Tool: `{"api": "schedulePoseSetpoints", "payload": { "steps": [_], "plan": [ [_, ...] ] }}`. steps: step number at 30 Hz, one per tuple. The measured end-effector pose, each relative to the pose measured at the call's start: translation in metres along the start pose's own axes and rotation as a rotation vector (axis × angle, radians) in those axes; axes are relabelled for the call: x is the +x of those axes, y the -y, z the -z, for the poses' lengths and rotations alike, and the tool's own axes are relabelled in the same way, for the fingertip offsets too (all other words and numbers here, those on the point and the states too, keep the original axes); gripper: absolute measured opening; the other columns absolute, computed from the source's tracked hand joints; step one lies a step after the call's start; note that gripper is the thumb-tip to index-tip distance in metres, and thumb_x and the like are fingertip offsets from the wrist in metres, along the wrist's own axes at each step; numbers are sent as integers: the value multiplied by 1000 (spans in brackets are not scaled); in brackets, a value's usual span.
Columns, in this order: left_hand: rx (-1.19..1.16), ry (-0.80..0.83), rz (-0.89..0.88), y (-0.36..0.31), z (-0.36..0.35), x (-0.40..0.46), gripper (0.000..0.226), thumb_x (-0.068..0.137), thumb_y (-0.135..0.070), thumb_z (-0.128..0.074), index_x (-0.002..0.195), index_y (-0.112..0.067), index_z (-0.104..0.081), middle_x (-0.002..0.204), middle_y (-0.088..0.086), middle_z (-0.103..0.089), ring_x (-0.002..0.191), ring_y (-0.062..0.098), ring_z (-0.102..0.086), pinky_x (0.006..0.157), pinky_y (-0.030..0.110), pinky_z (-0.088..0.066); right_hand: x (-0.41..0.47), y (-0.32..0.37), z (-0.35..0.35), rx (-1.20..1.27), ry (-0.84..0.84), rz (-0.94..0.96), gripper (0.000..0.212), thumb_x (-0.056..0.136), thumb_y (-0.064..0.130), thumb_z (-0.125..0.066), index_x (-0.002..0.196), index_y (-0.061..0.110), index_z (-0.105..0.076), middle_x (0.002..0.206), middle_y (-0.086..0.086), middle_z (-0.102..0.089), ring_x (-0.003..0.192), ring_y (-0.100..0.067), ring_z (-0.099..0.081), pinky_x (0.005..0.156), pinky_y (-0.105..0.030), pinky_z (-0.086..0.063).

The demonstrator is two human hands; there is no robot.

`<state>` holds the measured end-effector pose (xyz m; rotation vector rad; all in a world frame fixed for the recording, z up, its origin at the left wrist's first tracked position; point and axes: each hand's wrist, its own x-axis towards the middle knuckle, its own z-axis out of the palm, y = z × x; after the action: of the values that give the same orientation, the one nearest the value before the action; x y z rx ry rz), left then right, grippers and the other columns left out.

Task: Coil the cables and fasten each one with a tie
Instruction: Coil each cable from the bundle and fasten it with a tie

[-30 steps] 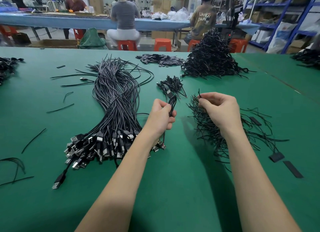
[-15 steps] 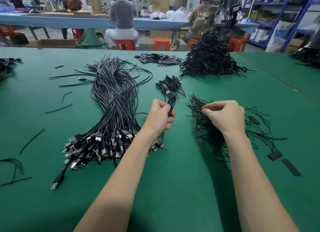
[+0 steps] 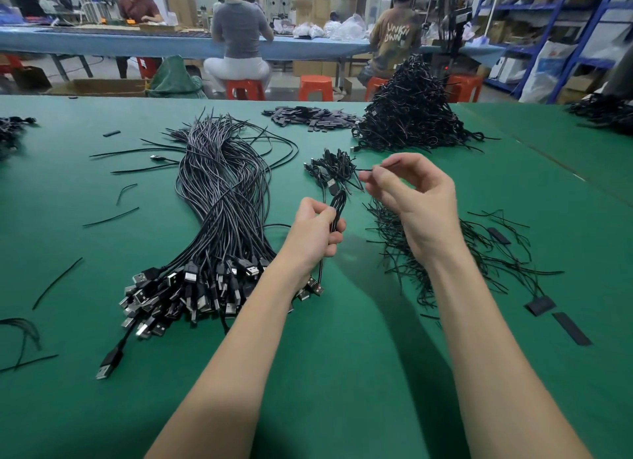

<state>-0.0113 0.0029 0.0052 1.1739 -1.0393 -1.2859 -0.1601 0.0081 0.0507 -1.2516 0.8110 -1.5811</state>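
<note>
My left hand (image 3: pixel 317 232) grips a coiled black cable (image 3: pixel 338 205) upright above the green table (image 3: pixel 342 373); the cable's plug end hangs below the fist. To its right, my right hand (image 3: pixel 416 201) is raised and pinches a thin black twist tie (image 3: pixel 385 166) between thumb and fingertips. Beneath that hand lies a loose heap of black ties (image 3: pixel 428 253). A thick bundle of uncoiled USB cables (image 3: pixel 219 218) stretches across the table on the left, plugs toward me.
A small cluster of tied cables (image 3: pixel 334 169) lies just beyond my hands. Farther back stand a tall pile of coiled cables (image 3: pixel 414 116) and a heap of flat black sleeves (image 3: pixel 311 116). Stray ties and sleeves dot the table. People sit at a blue bench behind.
My right hand has lifted off the tie heap with one tie pinched and moved up toward the coil. The left hand has kept hold of the coiled cable.
</note>
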Motion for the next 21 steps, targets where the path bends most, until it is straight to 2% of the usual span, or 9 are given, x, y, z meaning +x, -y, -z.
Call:
{"api": "schedulePoseSetpoints", "payload": {
  "steps": [4,8,12,14,16,18,20,21],
  "plan": [
    [-17,-26,-46,0,-1,1,15,103,-11,-42,90,-16,-37,72,2,-53,47,7,-37,37,16,-26,-7,-19,-10,-486,99,123,15,84,2,-78,79,14,-71,87,0,-78,88,-13,-74,85,-29,-59],
    [93,-29,-85,2,0,2,14,102,-12,-41,89,-16,-36,66,-4,-43,42,2,-39,38,16,-28,-8,-28,-10,-704,122,222,11,81,7,-78,76,15,-74,82,6,-76,87,-12,-73,88,-32,-60],
    [193,-29,-119,1,-3,1,10,95,-25,-39,87,-20,-35,64,-3,-42,47,11,-39,45,25,-31,-7,-30,-12,-763,90,242,9,78,6,-75,75,14,-74,77,9,-75,81,-8,-72,85,-25,-60],
    [294,-54,-147,0,-4,-1,19,91,-41,-38,87,-23,-37,68,-3,-46,57,18,-42,57,35,-35,-7,-31,-11,-787,104,235,9,79,5,-76,75,13,-75,76,8,-75,80,-7,-72,86,-23,-58],
    [373,-109,-179,2,-4,-1,25,98,-45,-36,85,-23,-38,70,-2,-49,61,21,-44,64,38,-37,-6,-31,-10,-777,143,208,8,80,6,-77,76,13,-77,76,8,-76,82,-6,-73,88,-22,-58],
    [354,-162,-189,3,-2,-1,25,104,-36,-36,84,-22,-37,68,-2,-49,57,19,-44,60,36,-37,-7,-30,-11,-690,167,130,9,81,8,-78,79,17,-80,79,9,-77,84,-4,-73,85,-19,-57],
    [164,-160,-172,0,-2,-1,25,107,-26,-36,84,-18,-35,67,-1,-48,49,11,-42,47,28,-35,-7,-30,-11,-566,141,32,8,84,11,-78,81,17,-81,80,7,-78,79,-1,-71,76,-15,-54],
    [41,-138,-156,-4,-3,-2,25,108,-21,-37,84,-16,-35,67,1,-48,45,8,-39,42,23,-31,-6,-30,-9,-497,117,-40,7,86,13,-78,81,16,-81,82,3,-79,77,-3,-70,74,-17,-55]
  ]
}}
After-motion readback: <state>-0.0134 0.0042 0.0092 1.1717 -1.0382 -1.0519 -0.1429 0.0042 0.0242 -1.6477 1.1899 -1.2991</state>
